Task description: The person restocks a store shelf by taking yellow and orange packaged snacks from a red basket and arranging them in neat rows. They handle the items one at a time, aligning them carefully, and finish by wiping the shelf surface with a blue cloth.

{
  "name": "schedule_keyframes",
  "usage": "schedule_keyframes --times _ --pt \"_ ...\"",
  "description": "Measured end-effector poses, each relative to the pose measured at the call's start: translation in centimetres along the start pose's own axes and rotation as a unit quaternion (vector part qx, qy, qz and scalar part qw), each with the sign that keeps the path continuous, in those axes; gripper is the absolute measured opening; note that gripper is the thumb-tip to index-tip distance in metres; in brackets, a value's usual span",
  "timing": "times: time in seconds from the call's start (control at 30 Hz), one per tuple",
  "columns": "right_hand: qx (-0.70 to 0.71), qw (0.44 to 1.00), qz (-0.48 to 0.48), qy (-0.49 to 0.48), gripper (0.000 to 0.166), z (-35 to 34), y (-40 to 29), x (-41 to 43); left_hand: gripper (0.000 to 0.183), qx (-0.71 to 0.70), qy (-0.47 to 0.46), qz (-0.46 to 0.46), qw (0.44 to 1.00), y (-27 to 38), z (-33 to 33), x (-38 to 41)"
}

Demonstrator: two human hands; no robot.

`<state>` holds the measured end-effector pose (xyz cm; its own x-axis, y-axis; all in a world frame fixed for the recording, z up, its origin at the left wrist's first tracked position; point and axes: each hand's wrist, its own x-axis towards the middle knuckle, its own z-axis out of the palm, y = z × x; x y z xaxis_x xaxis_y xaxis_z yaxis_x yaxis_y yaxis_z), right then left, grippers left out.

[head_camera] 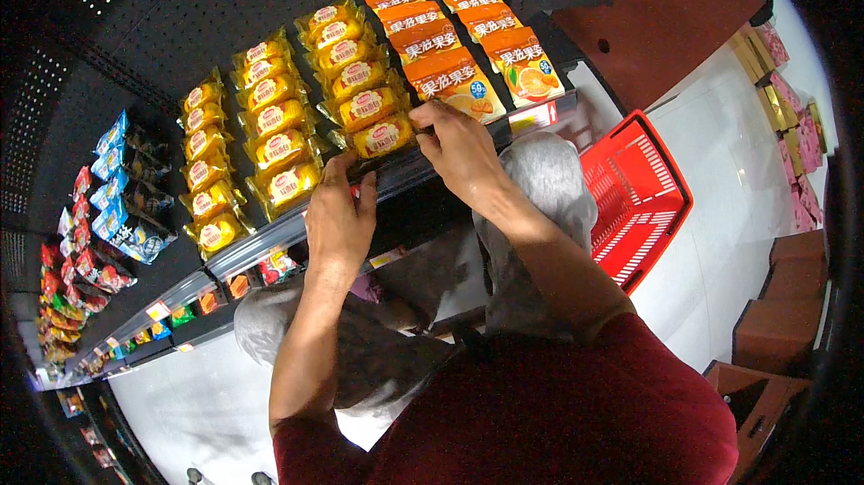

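Rows of yellow-wrapped bread packets stand on a black store shelf. At the front of the right-hand row is a bread packet (383,138), with one of my hands at either side of it. My left hand (339,215) is at its lower left corner, fingertips at the shelf's front edge, thumb apart from the fingers. My right hand (459,147) has its fingertips at the packet's right end, near an orange snack pouch (452,83). Whether either hand grips the packet is not clear. A second row of orange pouches (526,70) stands farther right.
A clear plastic strip (270,235) runs along the shelf front, with price tags (533,117). Blue snack bags (111,181) and other packets stand at the left. A red shopping basket (638,208) is on the floor at my right. Brown cartons (779,330) lie farther right.
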<state>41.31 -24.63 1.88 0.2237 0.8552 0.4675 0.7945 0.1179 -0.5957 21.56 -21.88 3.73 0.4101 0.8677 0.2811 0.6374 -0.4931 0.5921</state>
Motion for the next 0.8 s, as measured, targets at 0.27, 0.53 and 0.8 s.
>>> schedule_keyframes --times 0.27,0.53,0.8 --pt "-0.034 0.999 0.014 -0.009 0.025 0.4 0.4 -0.2 0.037 -0.023 -0.014 -0.024 0.999 1.4 -0.7 0.0" --pt "-0.023 0.998 0.043 -0.030 0.023 -0.2 0.1 -0.3 0.040 0.015 -0.015 -0.012 1.000 1.0 -0.1 -0.1" --pt "-0.022 0.999 0.033 -0.025 0.020 -0.8 0.2 -0.8 0.043 0.020 -0.019 -0.013 1.000 1.5 -0.6 -0.1"
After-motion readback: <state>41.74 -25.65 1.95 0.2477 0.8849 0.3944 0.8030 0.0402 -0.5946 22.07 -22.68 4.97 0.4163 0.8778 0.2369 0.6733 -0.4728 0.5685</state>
